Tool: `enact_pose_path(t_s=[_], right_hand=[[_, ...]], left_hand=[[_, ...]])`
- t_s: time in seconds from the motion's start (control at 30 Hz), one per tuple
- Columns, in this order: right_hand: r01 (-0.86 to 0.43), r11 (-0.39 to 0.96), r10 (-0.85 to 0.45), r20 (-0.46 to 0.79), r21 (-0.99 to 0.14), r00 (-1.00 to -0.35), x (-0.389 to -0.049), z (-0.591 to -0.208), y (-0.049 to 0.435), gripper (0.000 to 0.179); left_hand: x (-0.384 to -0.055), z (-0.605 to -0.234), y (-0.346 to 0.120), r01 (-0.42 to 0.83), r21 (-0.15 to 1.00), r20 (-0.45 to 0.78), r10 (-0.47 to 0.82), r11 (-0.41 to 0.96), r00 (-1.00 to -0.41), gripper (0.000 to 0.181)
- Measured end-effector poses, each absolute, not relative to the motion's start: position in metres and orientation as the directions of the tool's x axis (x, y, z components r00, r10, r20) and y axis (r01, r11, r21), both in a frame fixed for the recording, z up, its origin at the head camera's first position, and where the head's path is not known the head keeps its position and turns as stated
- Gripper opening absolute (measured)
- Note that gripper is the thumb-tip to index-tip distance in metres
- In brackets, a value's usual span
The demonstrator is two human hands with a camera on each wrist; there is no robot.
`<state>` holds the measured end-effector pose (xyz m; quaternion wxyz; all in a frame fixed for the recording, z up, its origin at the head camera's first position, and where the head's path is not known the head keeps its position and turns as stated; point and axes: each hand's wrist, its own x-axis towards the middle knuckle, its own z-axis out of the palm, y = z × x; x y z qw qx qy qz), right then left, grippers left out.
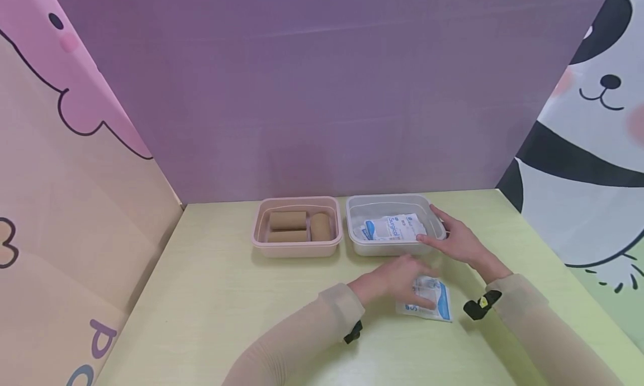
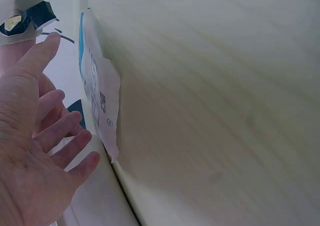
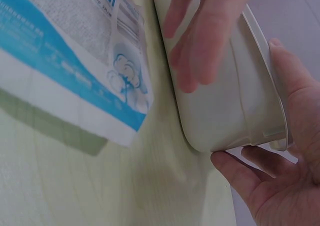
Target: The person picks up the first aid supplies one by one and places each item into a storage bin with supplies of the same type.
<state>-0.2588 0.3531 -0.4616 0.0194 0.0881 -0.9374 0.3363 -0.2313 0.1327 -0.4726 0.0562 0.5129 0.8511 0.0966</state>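
Note:
A white and blue surgical packet lies flat on the table in front of the pale grey bin. Just over it is my left hand, its fingers spread and loosely bent. The left wrist view shows a gap between those fingers and the packet. My right hand grips the right end of the grey bin, thumb at the rim and fingers round its side. In the right wrist view the other fingers sit low on the bin's wall. Similar packets lie inside the bin.
Left of the grey bin stands a pink bin holding brown cardboard rolls. A purple panel rises behind both bins at the back edge of the table. Printed cartoon panels flank the table on both sides.

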Motion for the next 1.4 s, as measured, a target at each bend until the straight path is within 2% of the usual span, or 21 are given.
enact_pose_path(t_s=[0.5, 0.97, 1.17, 1.4], right_hand=[[-0.167, 0.766, -0.148, 0.083, -0.621, -0.985, -0.260, -0.459, 0.352, 0.102], [-0.150, 0.770, -0.142, 0.062, -0.620, -0.988, -0.258, -0.458, 0.351, 0.103], [-0.153, 0.773, -0.139, 0.071, -0.616, -0.988, -0.259, -0.460, 0.352, 0.102], [-0.154, 0.771, -0.141, 0.070, -0.617, -0.988, -0.259, -0.460, 0.351, 0.102]], left_hand=[[-0.225, -0.479, 0.134, 0.883, 0.138, 0.018, 0.890, 0.450, -0.456, 0.077], [-0.220, -0.480, 0.132, 0.846, 0.177, -0.054, 0.863, 0.503, -0.502, 0.085], [-0.219, -0.479, 0.132, 0.824, 0.206, -0.078, 0.848, 0.528, -0.524, 0.083], [-0.221, -0.481, 0.134, 0.820, 0.218, -0.083, 0.848, 0.529, -0.524, 0.079]])
